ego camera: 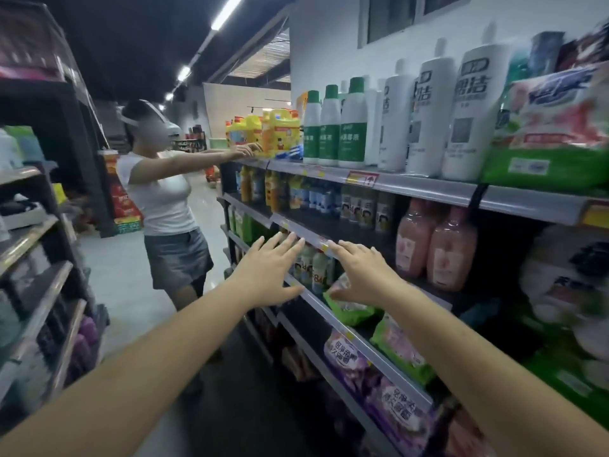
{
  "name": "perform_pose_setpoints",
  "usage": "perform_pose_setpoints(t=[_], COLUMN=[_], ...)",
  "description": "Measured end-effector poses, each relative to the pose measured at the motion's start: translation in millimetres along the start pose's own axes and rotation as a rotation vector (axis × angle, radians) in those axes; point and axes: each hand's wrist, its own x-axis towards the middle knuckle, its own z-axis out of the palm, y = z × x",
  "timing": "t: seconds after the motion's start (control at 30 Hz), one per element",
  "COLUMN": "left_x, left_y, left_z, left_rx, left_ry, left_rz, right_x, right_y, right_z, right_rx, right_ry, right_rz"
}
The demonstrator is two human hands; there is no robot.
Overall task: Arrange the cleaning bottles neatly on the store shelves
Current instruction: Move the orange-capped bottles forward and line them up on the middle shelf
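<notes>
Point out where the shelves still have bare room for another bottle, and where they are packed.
Bare dark shelf shows on the second shelf, between the small labelled bottles and the pink bottles. The top shelf is crowded: green-capped bottles, tall white bottles and bagged goods stand tightly together. Both hands, left hand and right hand, hover open.

Shop aisle w/ stocked shelves, price tags on rails, rows of cleaning bottles.
</notes>
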Motion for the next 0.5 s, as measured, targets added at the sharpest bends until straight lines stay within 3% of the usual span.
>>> perform_pose_setpoints(t=[0.5], left_x=[206.5], left_y=[-66.3], left_z=[95.1], left_rx=[-0.005], left_ry=[0.037], left_rz=[0.119], right_x=[194.7], right_y=[103.7], right_z=[56.8], right_rx=[0.056], right_ry=[-0.049], right_rz=[0.060])
